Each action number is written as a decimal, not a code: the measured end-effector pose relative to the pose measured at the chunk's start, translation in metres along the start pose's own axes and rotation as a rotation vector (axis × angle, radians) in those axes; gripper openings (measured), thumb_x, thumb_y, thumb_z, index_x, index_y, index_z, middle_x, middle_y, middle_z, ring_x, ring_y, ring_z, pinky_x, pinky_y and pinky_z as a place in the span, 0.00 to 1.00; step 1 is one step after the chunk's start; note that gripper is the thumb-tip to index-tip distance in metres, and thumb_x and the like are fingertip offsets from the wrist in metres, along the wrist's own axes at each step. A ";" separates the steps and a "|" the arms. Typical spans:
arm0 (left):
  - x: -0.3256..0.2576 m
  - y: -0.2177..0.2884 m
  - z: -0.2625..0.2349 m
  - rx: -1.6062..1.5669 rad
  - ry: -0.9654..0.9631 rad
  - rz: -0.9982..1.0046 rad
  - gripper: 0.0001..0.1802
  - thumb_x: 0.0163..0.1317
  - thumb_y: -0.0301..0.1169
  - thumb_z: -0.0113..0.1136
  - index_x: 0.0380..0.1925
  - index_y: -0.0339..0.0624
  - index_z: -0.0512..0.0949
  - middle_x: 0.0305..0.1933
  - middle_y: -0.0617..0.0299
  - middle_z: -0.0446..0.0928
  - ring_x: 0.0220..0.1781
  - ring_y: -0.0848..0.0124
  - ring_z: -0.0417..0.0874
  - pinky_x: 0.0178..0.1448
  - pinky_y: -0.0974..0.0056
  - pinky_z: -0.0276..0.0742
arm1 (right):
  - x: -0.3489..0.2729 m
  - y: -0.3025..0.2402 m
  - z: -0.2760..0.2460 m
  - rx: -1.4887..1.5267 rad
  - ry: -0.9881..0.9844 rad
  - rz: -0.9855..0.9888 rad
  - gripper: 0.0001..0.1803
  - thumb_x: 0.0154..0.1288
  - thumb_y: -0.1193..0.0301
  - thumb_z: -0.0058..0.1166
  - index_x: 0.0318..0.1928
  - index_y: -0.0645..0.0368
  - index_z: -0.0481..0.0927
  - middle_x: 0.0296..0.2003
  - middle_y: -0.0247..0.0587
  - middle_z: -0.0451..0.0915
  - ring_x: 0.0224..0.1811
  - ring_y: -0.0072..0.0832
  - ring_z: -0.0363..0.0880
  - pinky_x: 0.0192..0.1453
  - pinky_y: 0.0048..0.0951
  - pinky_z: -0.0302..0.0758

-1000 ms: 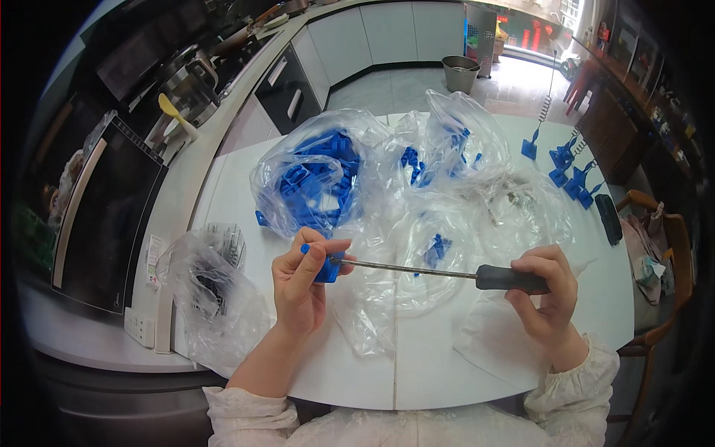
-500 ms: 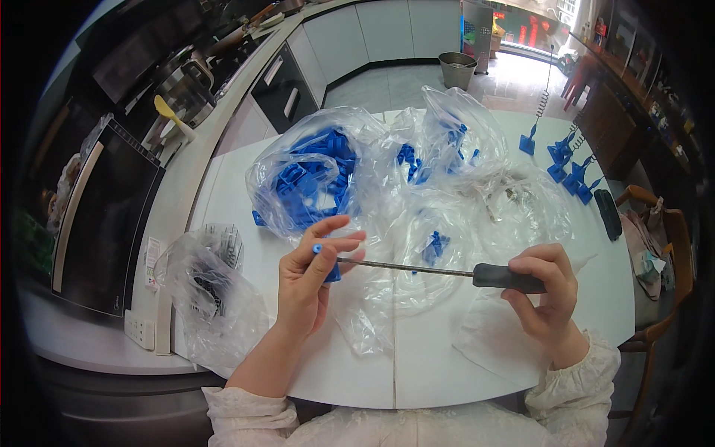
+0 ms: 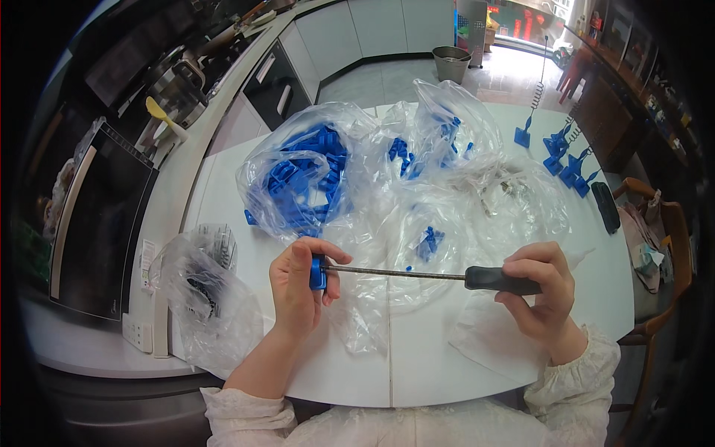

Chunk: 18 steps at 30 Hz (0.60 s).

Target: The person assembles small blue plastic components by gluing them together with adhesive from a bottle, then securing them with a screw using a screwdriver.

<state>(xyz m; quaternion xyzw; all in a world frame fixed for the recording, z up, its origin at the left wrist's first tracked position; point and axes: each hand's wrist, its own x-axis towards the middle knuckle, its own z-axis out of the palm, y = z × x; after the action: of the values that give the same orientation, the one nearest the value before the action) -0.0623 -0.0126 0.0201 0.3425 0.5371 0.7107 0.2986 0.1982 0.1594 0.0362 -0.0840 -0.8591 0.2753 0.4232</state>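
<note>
White table [image 3: 447, 372] fills the middle of the view, and many clear plastic bags lie on it. At the far left part, the biggest bag [image 3: 302, 175] is swollen with large blue plastic parts packed closely together. To the right of it, a second bag [image 3: 447, 134] stands a little higher and holds fewer blue pieces, smaller ones. Nearer to the person, a flat bag [image 3: 428, 246] has only a few small blue pieces in it. At the near left corner of the table, another clear bag [image 3: 201, 290] holds dark things; what they are I cannot tell. On the far right side, several blue clips [image 3: 566, 160] with thin springs lie loose on the table, outside any bag, and a black flat object [image 3: 605, 207] lies just beside them near the edge.

Over the near part of the table, the right hand [image 3: 540, 294] is closed around the black handle of a screwdriver [image 3: 447, 276]. Its thin metal shaft runs level toward the left. The left hand [image 3: 298, 287] pinches a small blue part [image 3: 318, 272] between thumb and fingers, with the fingers curled in, and the tip of the screwdriver meets this part. Both are held above the table, just over the empty-looking bags.
</note>
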 end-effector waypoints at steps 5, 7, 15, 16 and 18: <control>-0.002 0.004 0.002 -0.017 -0.001 0.013 0.32 0.71 0.53 0.43 0.26 0.32 0.77 0.24 0.53 0.79 0.13 0.79 0.70 0.14 0.77 0.59 | -0.002 0.001 0.000 0.016 -0.003 0.008 0.25 0.40 0.81 0.71 0.43 0.58 0.79 0.39 0.42 0.76 0.36 0.29 0.79 0.35 0.24 0.77; -0.002 0.005 0.002 0.032 0.003 0.060 0.33 0.71 0.53 0.42 0.24 0.32 0.77 0.24 0.53 0.78 0.13 0.79 0.69 0.14 0.77 0.58 | -0.002 0.001 -0.001 0.016 -0.007 -0.002 0.25 0.40 0.80 0.72 0.43 0.58 0.79 0.39 0.42 0.76 0.36 0.29 0.79 0.35 0.24 0.77; -0.001 0.005 0.004 -0.200 0.103 -0.032 0.41 0.72 0.57 0.29 0.18 0.31 0.74 0.22 0.50 0.76 0.08 0.78 0.61 0.12 0.76 0.54 | -0.001 0.002 0.000 0.007 -0.063 -0.062 0.29 0.40 0.79 0.72 0.48 0.60 0.80 0.38 0.43 0.78 0.35 0.29 0.81 0.34 0.23 0.78; 0.000 0.004 0.003 -0.146 0.124 -0.077 0.42 0.73 0.57 0.27 0.17 0.31 0.73 0.22 0.50 0.75 0.07 0.78 0.59 0.12 0.76 0.53 | -0.001 0.003 0.000 0.004 -0.065 -0.059 0.29 0.40 0.79 0.72 0.48 0.60 0.80 0.38 0.43 0.78 0.35 0.29 0.81 0.34 0.23 0.78; -0.001 0.001 0.004 -0.144 0.114 -0.058 0.41 0.73 0.55 0.27 0.17 0.31 0.73 0.22 0.49 0.75 0.06 0.78 0.58 0.12 0.76 0.53 | 0.000 0.005 0.000 -0.026 -0.065 -0.144 0.27 0.40 0.79 0.72 0.46 0.61 0.81 0.36 0.42 0.79 0.32 0.28 0.81 0.31 0.21 0.77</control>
<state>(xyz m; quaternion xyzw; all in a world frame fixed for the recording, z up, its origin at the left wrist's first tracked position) -0.0584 -0.0112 0.0222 0.2634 0.5103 0.7568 0.3121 0.1979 0.1634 0.0333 -0.0182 -0.8797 0.2357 0.4126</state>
